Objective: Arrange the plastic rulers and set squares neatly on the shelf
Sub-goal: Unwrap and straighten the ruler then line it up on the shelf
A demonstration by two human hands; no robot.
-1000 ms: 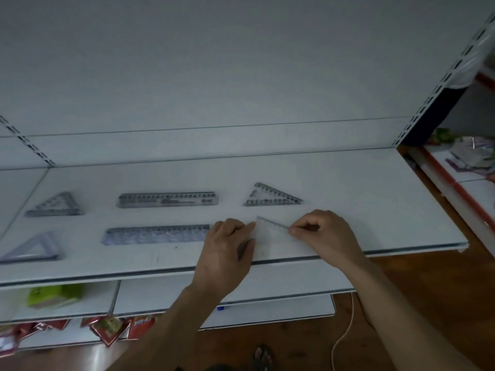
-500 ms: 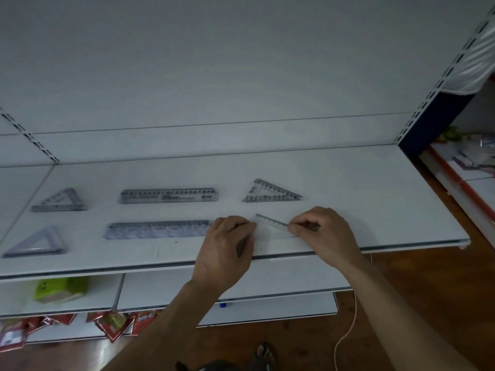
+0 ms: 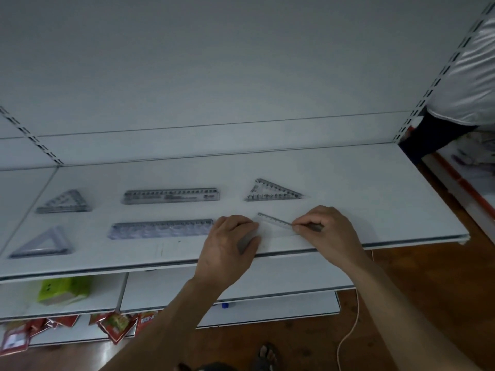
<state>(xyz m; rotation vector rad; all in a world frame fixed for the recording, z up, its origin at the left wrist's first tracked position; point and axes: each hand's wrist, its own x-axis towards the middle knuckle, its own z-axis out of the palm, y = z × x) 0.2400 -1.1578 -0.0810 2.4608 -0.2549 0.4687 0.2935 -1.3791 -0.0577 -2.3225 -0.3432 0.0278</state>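
On the white shelf [image 3: 375, 199] lie two rows of clear plastic pieces. The back row holds a set square [image 3: 64, 202], a ruler [image 3: 171, 195] and another set square [image 3: 272, 191]. In the front row are a set square [image 3: 42, 243] and a ruler [image 3: 160, 228]. A clear set square [image 3: 276, 226] lies flat at the front right between my hands. My left hand [image 3: 230, 250] touches its left corner with curled fingers. My right hand [image 3: 330, 231] pinches its right corner.
The shelf's front edge [image 3: 134, 266] runs just below my hands. Lower shelves hold a green pack [image 3: 64, 290] and red packets [image 3: 117, 325]. A white cable [image 3: 353, 328] lies on the wooden floor. A person in white and dark clothes [image 3: 466, 97] stands at the far right.
Both hands stay on the front-right set square with hardly any shift. The view has tilted slightly, so the shelf sits a little lower in the picture.
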